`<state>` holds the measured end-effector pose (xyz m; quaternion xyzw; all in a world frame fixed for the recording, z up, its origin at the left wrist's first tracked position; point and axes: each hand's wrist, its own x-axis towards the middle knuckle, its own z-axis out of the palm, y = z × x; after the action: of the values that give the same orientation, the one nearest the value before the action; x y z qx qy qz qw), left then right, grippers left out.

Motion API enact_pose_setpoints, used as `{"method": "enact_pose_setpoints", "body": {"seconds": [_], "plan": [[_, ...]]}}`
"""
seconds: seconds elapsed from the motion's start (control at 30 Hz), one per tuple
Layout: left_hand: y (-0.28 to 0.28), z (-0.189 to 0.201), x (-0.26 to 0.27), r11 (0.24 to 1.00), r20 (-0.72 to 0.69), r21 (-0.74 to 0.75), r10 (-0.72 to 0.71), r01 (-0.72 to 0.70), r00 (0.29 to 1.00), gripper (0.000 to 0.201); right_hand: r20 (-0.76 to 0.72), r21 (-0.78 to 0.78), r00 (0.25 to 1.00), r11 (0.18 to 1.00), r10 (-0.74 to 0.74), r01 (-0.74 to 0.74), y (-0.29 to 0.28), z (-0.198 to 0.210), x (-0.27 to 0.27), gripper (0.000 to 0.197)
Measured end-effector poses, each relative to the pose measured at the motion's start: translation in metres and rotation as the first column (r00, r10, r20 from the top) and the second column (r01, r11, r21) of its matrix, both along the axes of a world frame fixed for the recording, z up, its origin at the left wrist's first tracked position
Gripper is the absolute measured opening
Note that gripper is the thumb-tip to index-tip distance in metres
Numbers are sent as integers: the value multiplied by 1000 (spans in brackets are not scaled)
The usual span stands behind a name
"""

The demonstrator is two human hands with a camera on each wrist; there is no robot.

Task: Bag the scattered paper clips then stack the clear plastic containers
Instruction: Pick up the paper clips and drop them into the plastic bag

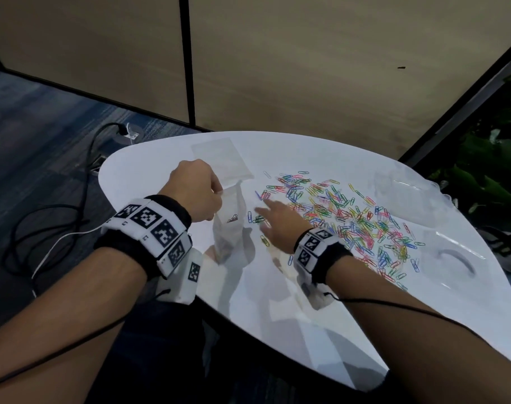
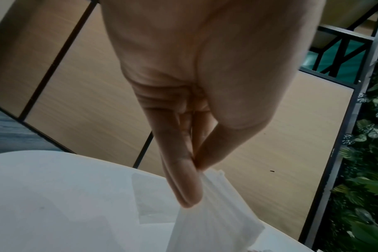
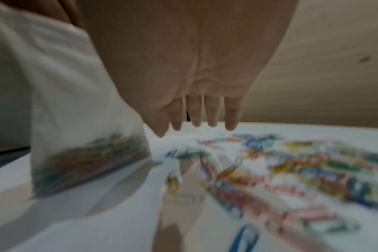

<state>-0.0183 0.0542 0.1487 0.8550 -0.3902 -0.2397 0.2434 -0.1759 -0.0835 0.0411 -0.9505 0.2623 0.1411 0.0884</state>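
My left hand (image 1: 194, 191) pinches the top edge of a small clear plastic bag (image 1: 231, 223) and holds it upright on the white table (image 1: 277, 301); the left wrist view shows the fingers (image 2: 183, 179) pinching the bag (image 2: 214, 221). Some clips lie in the bag's bottom (image 3: 86, 160). My right hand (image 1: 273, 221) hovers flat, fingers (image 3: 211, 112) straight, just right of the bag over the near edge of a wide scatter of coloured paper clips (image 1: 350, 217). Clear plastic containers (image 1: 406, 191) (image 1: 452, 258) sit at the table's right side.
A second flat clear bag (image 1: 222, 158) lies beyond the left hand. Tan partition panels (image 1: 306, 68) stand behind the table. Black cables (image 1: 44, 223) run over the carpet at left. Green plants (image 1: 493, 170) are at the right.
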Motion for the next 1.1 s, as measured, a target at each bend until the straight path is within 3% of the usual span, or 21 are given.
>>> {"method": "enact_pose_setpoints", "body": {"seconds": [0.13,0.3,0.43,0.63,0.7,0.77,0.87,0.9,0.97,1.03,1.1], "plan": [[0,0,2,1000,0,7,-24,24,1000,22,-122,-105,981,981,149,-162,16,-43,24,60],[-6,0,1,999,6,19,-35,35,999,25,-160,-69,987,997,5,-17,1,-59,12,70],[-12,0,-4,998,4,31,-54,54,999,25,-147,-35,986,996,73,-79,3,-57,-15,78],[-18,-1,-11,996,-1,48,-74,74,997,23,-45,-68,976,974,211,-214,10,-57,-56,58],[-21,-1,-14,996,-1,47,-82,82,997,23,101,-106,965,967,243,-232,9,-62,-63,36],[-23,-2,-19,995,2,52,-90,90,996,24,127,-100,969,974,214,-202,9,-59,-62,14],[-26,-2,-26,993,-2,65,-98,97,995,25,34,-109,993,988,112,-107,-3,-51,-55,15],[-27,-3,-27,993,-7,70,-98,98,995,25,48,-122,998,992,45,-39,-10,-49,-54,18],[-29,-2,-29,992,-13,80,-100,101,995,25,181,2,965,981,-189,192,-24,-39,-55,20],[-30,-2,-30,991,-20,84,-105,107,994,24,324,197,834,894,-447,403,-41,-24,-59,16],[-31,-2,-31,989,-27,86,-115,117,993,24,369,442,629,725,-684,529,-51,0,-61,11]]}}
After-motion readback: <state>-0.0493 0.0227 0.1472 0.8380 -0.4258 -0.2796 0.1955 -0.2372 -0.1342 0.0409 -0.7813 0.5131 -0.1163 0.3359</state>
